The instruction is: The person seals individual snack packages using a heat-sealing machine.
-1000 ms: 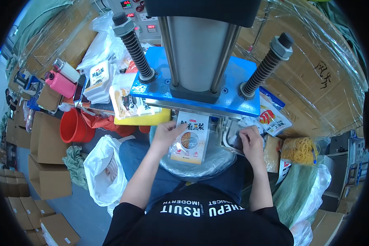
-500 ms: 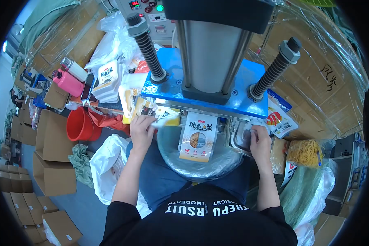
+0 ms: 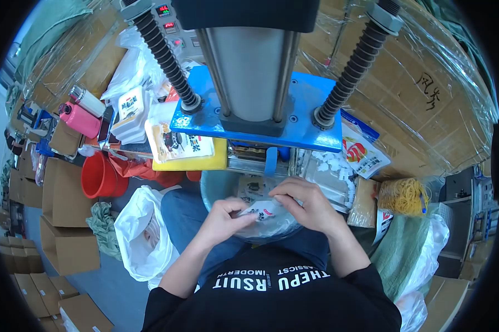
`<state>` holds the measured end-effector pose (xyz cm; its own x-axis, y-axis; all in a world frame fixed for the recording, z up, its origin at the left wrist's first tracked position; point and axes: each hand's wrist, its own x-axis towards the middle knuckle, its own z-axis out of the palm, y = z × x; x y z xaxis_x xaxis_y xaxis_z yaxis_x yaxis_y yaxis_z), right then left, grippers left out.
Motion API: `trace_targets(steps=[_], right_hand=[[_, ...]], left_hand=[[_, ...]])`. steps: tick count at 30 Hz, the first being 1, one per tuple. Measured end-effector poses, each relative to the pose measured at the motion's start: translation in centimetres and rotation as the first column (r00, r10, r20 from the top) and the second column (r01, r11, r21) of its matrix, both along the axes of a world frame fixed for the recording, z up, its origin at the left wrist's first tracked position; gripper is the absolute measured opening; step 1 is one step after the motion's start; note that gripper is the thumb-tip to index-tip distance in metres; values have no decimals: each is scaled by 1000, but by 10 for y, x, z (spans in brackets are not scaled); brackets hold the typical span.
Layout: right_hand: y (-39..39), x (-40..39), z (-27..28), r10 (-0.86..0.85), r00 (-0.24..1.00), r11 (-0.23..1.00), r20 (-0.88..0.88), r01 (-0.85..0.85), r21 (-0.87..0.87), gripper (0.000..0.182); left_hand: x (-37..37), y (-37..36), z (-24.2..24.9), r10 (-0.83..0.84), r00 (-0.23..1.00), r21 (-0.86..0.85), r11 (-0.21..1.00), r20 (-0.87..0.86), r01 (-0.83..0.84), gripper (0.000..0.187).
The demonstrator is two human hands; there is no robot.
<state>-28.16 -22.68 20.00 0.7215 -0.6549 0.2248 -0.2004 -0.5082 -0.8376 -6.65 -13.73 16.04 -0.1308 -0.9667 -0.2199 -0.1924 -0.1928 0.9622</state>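
My left hand (image 3: 225, 220) pinches one side of a white printed pouch (image 3: 260, 210) with dark lettering and a small red mark. My right hand (image 3: 306, 203) has its fingers closed at the pouch's upper right edge. Part of the pouch is covered by my fingers. Both hands are over a plastic-lined basin (image 3: 206, 193) between my knees, where another printed pouch (image 3: 252, 185) shows. Just beyond stands a press with a blue plate (image 3: 310, 105), two spring-wrapped rods and a grey cylinder (image 3: 247, 72). A blue strip (image 3: 270, 161) hangs below the plate.
On the left, printed white pouches (image 3: 175, 143) lie on a yellow block (image 3: 216, 157), near a red bucket (image 3: 97, 177) and a white bag (image 3: 141, 235). On the right are a metal tray (image 3: 321, 171) with small white pieces and yellow bands (image 3: 407, 196).
The pouch that hung below the press is now between my hands. Both hands came inward from the sides to above the basin. The view shifted, and the press springs look longer.
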Motion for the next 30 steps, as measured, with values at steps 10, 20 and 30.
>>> trace_targets(steps=[10,20,30], right_hand=[[-9,-43,-19,-460,887,881,-29,460,108,20],[-17,-46,-65,-537,827,842,-165,512,-172,32],[-18,-61,-70,-547,834,835,71,539,110,27]], left_hand=[[-3,-54,-37,479,743,374,868,-466,-325,20],[30,-67,-18,317,941,139,933,114,-331,25],[105,-31,-45,562,542,-670,743,625,3,26]])
